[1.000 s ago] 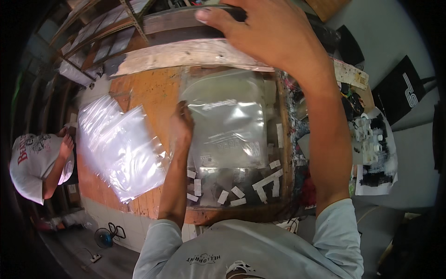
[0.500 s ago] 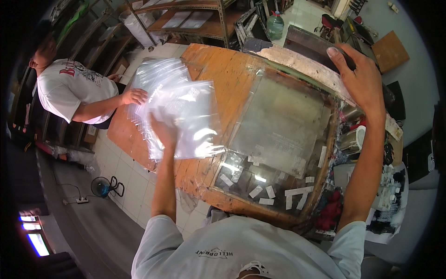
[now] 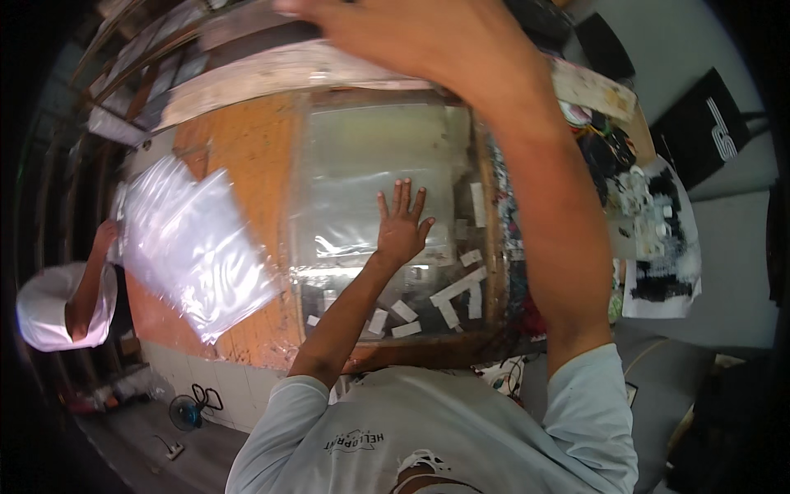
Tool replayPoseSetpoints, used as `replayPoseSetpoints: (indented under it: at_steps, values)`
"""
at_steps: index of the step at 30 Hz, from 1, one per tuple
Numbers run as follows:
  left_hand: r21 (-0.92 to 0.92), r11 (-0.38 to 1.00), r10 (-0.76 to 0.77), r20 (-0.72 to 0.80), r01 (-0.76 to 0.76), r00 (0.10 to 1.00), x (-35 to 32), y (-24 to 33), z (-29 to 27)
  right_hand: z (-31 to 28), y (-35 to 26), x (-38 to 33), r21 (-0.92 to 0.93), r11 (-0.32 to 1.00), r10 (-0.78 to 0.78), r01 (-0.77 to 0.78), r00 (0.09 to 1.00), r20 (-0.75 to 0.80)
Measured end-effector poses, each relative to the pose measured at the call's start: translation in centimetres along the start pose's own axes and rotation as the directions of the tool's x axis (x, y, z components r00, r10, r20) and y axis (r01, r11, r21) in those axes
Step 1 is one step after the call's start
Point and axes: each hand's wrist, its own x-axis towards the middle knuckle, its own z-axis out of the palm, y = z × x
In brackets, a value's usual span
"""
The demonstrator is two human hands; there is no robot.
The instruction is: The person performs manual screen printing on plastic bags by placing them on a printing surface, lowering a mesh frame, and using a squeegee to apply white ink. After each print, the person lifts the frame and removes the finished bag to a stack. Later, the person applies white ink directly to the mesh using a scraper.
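Note:
My left hand (image 3: 401, 229) lies flat with its fingers spread on a clear plastic sheet or bag (image 3: 346, 214). That sheet rests on a glass-topped panel (image 3: 354, 325) set in a wooden border. Up at the top edge my right hand (image 3: 395, 37), smeared by motion, is at a long dark board (image 3: 263, 26) above a pale, stained wooden beam (image 3: 255, 78). Its thumb side shows over the board; the other fingers are hidden. A fanned stack of clear plastic bags (image 3: 193, 247) lies on the wooden table (image 3: 247, 156) to the left.
At the far left a co-worker's hand (image 3: 105, 239) is by the stack's edge. White tape strips (image 3: 457, 286) mark the glass near me. On the right lie a black-smeared paper (image 3: 671, 284) and small white items (image 3: 634, 193). A small blue fan (image 3: 186, 412) stands on the floor.
My left hand has moved right, from the bag stack to the sheet on the glass. Printed lines seen there earlier no longer show. The view has turned; my right hand stays at the dark board.

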Motion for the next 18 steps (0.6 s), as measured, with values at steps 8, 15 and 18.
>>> replayPoseSetpoints:
  at_steps: [8, 15, 18]
  values:
    - [-0.107, 0.979, -0.183, -0.055, 0.176, 0.982, -3.7, 1.7, -1.2, -0.7, 2.6, 1.0, 0.174, 0.984, -0.057, 0.035, 0.991, 0.122]
    - [0.032, 0.982, -0.185, 0.023, 0.184, 0.982, -8.6, 2.5, -2.1, -1.9, 3.1, 0.3, 0.201, 0.979, -0.073, 0.042, 0.986, 0.147]
    - [0.029, 0.987, -0.161, 0.001, 0.161, 0.987, -9.3, 2.6, -2.0, -1.4, 3.2, 0.3, 0.197, 0.979, -0.082, 0.051, 0.985, 0.152]
